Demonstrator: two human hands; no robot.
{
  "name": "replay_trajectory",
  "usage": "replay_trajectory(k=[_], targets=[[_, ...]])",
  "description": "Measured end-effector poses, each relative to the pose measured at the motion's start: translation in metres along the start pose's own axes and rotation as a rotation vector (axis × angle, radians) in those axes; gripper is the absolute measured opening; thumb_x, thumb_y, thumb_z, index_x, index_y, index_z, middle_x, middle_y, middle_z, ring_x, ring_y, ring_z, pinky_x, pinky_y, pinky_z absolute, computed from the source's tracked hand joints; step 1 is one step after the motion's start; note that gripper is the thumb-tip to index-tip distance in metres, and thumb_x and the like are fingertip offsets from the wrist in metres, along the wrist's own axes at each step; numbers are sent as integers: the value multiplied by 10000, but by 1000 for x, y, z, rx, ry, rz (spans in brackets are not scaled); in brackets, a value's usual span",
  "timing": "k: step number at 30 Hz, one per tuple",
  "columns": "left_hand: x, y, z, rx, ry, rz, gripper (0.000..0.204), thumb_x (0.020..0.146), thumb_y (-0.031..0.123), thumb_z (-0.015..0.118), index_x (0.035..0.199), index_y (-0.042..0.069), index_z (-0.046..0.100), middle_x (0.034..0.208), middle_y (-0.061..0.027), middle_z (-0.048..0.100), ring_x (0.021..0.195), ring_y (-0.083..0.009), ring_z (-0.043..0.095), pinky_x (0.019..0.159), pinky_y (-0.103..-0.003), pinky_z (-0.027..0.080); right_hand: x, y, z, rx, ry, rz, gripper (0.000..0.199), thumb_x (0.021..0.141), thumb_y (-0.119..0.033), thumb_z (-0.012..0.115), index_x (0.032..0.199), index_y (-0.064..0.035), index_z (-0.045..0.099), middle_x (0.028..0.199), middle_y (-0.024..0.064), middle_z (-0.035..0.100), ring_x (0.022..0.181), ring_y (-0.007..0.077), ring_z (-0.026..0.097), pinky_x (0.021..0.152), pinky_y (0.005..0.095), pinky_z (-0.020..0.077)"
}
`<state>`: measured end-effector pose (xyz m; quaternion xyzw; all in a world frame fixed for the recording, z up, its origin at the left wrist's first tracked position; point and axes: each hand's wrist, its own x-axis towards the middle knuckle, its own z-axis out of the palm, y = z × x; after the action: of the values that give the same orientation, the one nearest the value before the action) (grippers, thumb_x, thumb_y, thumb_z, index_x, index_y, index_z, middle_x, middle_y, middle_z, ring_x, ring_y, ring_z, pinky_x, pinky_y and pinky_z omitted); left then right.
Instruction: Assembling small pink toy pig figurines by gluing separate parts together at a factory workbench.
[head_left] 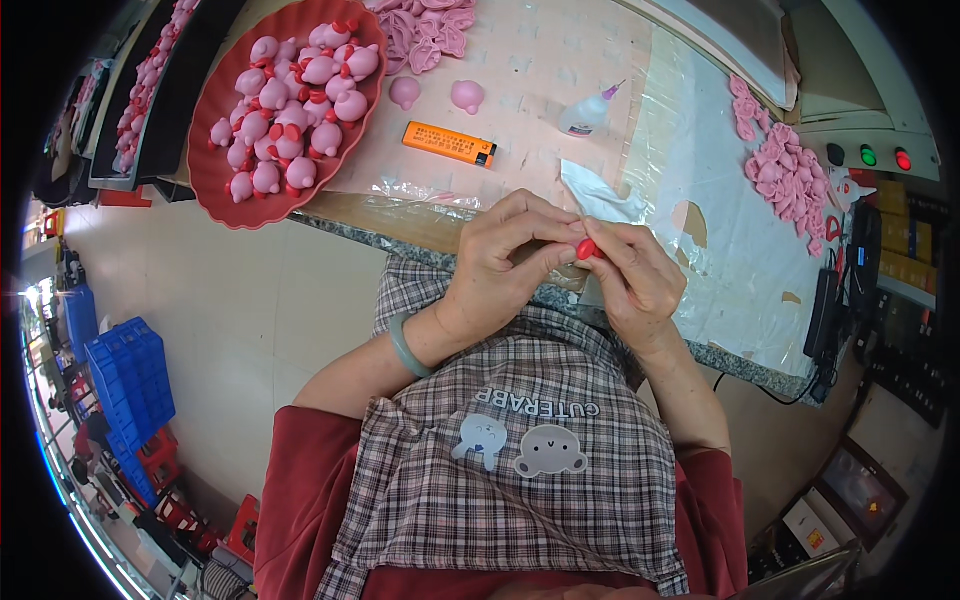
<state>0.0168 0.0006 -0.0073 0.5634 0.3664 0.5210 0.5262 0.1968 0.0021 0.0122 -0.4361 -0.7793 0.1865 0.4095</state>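
Observation:
My left hand [508, 252] and my right hand [638, 278] meet above the table's front edge, fingers bent into a pinch. Between their fingertips shows a small, glossy red rounded piece [586, 249], partly covered by the fingers. A crumpled white tissue [603, 193] lies just beyond the hands. Farther left, an orange lighter [448, 144] rests on the table, with two pink round rubber-like pieces [405, 93] behind it. A small clear bottle [585, 115] with a purple needle tip stands beyond the tissue.
A red scalloped bowl [207, 190] at the left holds many pink pieces with red parts. Flat pink pieces [425, 32] lie at the back; another pink pile [788, 182] is at the right. Blue crates [132, 385] stand on the floor at left.

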Motion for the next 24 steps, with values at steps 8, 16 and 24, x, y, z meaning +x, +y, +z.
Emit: replay_trajectory(k=[8,16,24], targets=[[1,0,1,6,-1,17,201,851,-76,645,1035,-4,681,1090,-102,597,976,-151,621,831,-257,549,1,0,-1,12,-6,15,398,725,79,725,1112,-14,706,916,120,685,761,177,671,646,257,541],[1,7,4,-220,30,-49,302,852,-69,657,1146,-22,608,1158,-96,546,1012,-156,604,890,-279,528,5,-3,-9,285,-48,186,396,731,60,742,1119,-4,700,1010,135,673,919,199,653,789,281,533],[0,8,3,-326,-10,-33,313,857,-36,672,1149,-13,561,1162,-91,550,1041,-161,600,897,-293,524,1,-3,-3,552,-2,241,331,791,29,732,1116,7,673,1135,158,652,1074,244,617,937,347,496]])
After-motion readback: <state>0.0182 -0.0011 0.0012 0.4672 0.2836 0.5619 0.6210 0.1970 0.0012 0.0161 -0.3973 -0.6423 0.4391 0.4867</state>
